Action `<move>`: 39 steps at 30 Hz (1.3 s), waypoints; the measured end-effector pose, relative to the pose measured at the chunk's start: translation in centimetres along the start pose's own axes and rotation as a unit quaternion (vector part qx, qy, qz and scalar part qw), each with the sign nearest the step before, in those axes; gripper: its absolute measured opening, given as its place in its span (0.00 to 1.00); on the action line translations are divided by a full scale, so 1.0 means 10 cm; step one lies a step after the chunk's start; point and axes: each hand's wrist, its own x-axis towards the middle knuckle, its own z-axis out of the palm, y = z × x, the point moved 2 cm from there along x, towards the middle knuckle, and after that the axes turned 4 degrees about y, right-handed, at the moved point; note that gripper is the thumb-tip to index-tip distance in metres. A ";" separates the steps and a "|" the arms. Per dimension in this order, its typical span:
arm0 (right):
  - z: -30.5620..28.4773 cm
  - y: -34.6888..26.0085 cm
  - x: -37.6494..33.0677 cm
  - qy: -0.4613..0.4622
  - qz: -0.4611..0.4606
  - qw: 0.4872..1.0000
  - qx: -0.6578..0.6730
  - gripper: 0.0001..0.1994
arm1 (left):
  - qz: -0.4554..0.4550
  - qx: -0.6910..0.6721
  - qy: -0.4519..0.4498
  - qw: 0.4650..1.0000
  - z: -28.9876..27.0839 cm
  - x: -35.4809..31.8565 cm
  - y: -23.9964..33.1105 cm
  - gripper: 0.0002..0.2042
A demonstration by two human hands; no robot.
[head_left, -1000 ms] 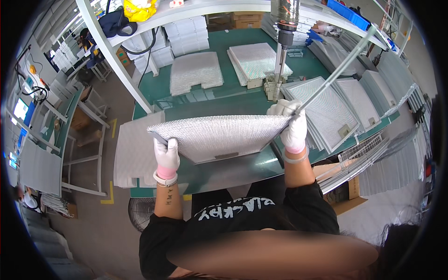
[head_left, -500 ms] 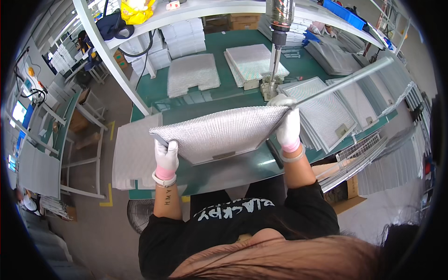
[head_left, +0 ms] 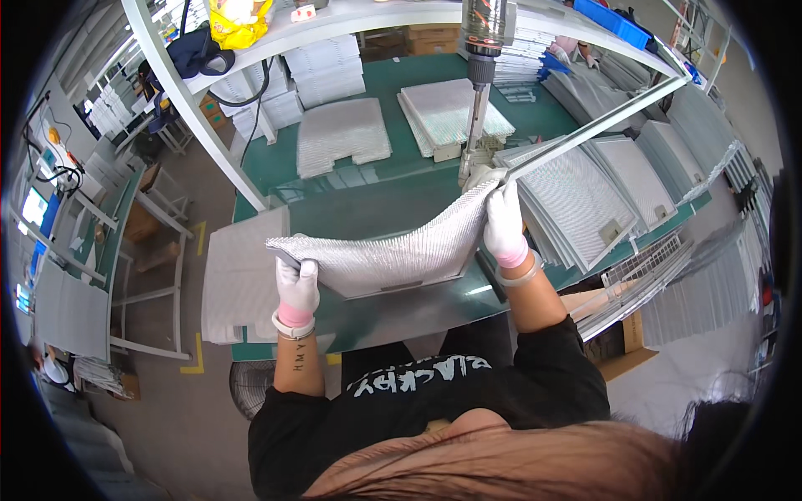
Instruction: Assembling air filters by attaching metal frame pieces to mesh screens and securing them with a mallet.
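A silvery wire-mesh panel [head_left: 393, 265] hangs tilted above the bench in front of me, its upper edge sagging in the middle. My left hand [head_left: 297, 288], white-gloved, is closed on the panel's left corner, where a grey edge strip shows. At the right corner my gloved right hand [head_left: 505, 224] grips the mesh together with a metal frame strip [head_left: 597, 127]. That strip sticks out far to the upper right, away from the mesh. Just beyond my right hand stands a vertical power driver [head_left: 479, 71], its tip down at a small metal fixture partly hidden by the glove.
On the green bench [head_left: 334, 204] lie a notched mesh sheet [head_left: 344, 138], a mesh stack [head_left: 455, 113] and framed panels [head_left: 576, 200] at right. More mesh sheets [head_left: 242, 275] overhang the left edge. A white shelf [head_left: 359, 18] crosses above, with a yellow bag [head_left: 238, 23].
My right hand has shifted slightly left with its corner. The mesh's upper edge went from arched to sagging, and the strip's far end swung upward. My left hand barely moved.
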 end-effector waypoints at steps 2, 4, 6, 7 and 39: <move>-0.03 -0.01 0.01 0.041 -0.014 0.997 -0.062 0.11 | 0.010 -0.010 0.019 1.000 0.07 0.01 0.01 0.15; -0.05 -0.02 0.01 -0.086 -0.058 0.986 0.128 0.03 | 0.015 0.045 0.075 0.996 0.12 0.02 0.06 0.15; -0.02 -0.07 -0.03 -0.081 -0.056 0.989 0.111 0.03 | 0.019 0.060 0.085 0.994 0.13 0.02 0.02 0.14; -0.01 -0.10 -0.04 -0.055 -0.045 0.994 0.083 0.04 | 0.023 0.075 0.094 0.993 0.13 0.03 0.01 0.14; 0.10 -0.18 -0.05 0.060 -0.050 0.995 -0.059 0.13 | 0.053 0.088 0.076 0.992 0.15 -0.12 0.16 0.14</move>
